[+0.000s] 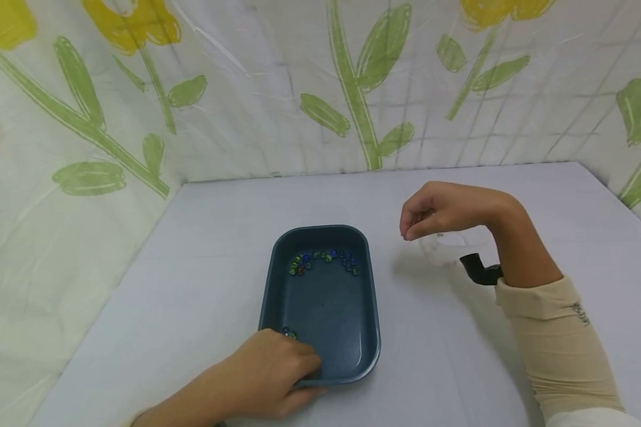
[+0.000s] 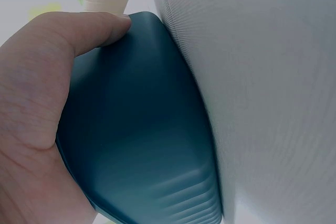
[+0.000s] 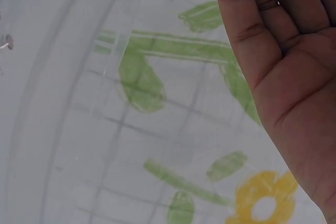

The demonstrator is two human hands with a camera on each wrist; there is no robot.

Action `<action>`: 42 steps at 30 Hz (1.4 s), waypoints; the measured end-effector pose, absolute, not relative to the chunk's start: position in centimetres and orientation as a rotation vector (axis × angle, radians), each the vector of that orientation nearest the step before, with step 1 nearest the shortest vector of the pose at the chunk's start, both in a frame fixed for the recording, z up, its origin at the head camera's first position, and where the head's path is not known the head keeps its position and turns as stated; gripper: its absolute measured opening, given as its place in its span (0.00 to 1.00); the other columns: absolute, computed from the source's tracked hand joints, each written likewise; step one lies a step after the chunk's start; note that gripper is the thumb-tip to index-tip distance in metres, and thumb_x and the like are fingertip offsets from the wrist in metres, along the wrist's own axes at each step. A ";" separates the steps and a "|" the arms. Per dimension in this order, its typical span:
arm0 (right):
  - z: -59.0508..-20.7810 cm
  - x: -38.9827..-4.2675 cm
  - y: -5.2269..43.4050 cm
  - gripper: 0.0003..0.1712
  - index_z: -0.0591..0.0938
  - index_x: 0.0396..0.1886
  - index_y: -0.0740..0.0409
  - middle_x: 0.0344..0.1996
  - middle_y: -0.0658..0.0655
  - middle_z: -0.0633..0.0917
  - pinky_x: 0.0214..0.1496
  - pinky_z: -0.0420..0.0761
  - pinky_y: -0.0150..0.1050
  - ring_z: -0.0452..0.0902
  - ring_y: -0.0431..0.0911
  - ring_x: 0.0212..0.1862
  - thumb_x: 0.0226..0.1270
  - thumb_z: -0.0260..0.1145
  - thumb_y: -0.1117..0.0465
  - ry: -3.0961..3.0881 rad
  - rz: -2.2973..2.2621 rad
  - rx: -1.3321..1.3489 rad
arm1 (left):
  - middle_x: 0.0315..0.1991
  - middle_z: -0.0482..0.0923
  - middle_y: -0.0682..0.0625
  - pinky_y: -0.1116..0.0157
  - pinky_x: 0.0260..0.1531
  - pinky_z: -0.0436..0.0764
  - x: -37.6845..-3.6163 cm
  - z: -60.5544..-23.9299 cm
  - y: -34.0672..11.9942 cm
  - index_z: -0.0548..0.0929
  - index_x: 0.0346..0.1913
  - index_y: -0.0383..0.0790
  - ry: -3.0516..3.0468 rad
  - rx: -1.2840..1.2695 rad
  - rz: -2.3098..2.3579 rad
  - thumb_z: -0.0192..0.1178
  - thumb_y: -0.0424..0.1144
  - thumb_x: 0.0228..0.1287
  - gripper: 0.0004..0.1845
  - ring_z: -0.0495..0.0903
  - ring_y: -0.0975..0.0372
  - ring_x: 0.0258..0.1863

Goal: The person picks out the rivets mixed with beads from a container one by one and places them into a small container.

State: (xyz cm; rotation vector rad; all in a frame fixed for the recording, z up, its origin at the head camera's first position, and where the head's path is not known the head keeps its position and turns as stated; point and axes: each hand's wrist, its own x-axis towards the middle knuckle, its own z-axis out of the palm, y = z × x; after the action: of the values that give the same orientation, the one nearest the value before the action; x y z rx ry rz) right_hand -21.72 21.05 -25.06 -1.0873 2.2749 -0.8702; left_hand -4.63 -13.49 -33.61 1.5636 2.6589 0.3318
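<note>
A dark teal tray (image 1: 374,308) lies on the white table, with several coloured marbles (image 1: 323,261) gathered at its far end and two marbles (image 1: 289,334) near its front left corner. My left hand (image 1: 305,377) grips that near corner, fingers over the rim and thumb outside. In the left wrist view my left hand (image 2: 47,93) wraps the tray (image 2: 142,129), its thumb on the outer wall. My right hand (image 1: 424,228) hovers with fingers bunched and pointing down over a small clear cup (image 1: 448,246). What lies between its fingertips is hidden. The right wrist view shows only the palm of my right hand (image 3: 294,61).
A black wrist mount (image 1: 478,270) sticks out under my right forearm. White sheeting printed with flowers (image 1: 352,89) walls the table at the back and on both sides. Bare table top (image 1: 181,284) lies left of the tray.
</note>
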 end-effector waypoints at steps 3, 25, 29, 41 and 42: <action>-25.1 -21.8 21.2 0.04 0.86 0.35 0.49 0.31 0.50 0.86 0.40 0.78 0.40 0.78 0.50 0.34 0.67 0.69 0.64 2.274 -0.868 -1.070 | 0.17 0.59 0.68 0.79 0.14 0.54 -4.6 -33.7 -13.5 0.75 0.23 0.52 2.658 1.562 0.343 0.59 0.52 0.71 0.18 0.52 0.78 0.15; -25.0 -22.0 22.6 0.03 0.86 0.37 0.49 0.32 0.51 0.85 0.39 0.78 0.40 0.77 0.46 0.34 0.66 0.70 0.63 2.304 -0.878 -1.011 | 0.17 0.58 0.68 0.78 0.15 0.54 -4.6 -33.8 -13.5 0.74 0.22 0.52 2.666 1.569 0.332 0.59 0.52 0.71 0.18 0.52 0.77 0.15; -24.9 -22.0 22.8 0.03 0.86 0.36 0.49 0.32 0.52 0.85 0.42 0.79 0.41 0.78 0.47 0.35 0.66 0.70 0.63 2.312 -0.878 -0.975 | 0.17 0.59 0.68 0.78 0.15 0.54 -4.6 -33.8 -13.5 0.75 0.23 0.52 2.662 1.567 0.328 0.59 0.52 0.71 0.18 0.52 0.77 0.15; -24.4 -21.8 23.8 0.04 0.85 0.37 0.53 0.34 0.51 0.85 0.43 0.79 0.42 0.80 0.47 0.38 0.68 0.70 0.58 2.398 -0.819 -0.897 | 0.18 0.59 0.68 0.79 0.15 0.54 -4.6 -33.7 -13.5 0.75 0.23 0.52 2.665 1.575 0.328 0.59 0.52 0.71 0.18 0.53 0.78 0.15; -24.3 -21.8 24.0 0.04 0.85 0.37 0.53 0.34 0.51 0.85 0.44 0.79 0.42 0.80 0.47 0.39 0.68 0.70 0.58 2.411 -0.810 -0.883 | 0.18 0.59 0.68 0.78 0.14 0.54 -4.6 -33.7 -13.5 0.75 0.23 0.52 2.665 1.576 0.328 0.59 0.52 0.71 0.18 0.52 0.77 0.15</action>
State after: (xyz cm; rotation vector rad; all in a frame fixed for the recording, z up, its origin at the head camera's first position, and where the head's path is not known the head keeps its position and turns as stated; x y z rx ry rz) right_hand -21.79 23.97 -24.33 -0.8834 2.4112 -0.8104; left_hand -4.62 -13.50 -33.74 1.5765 2.6655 0.3276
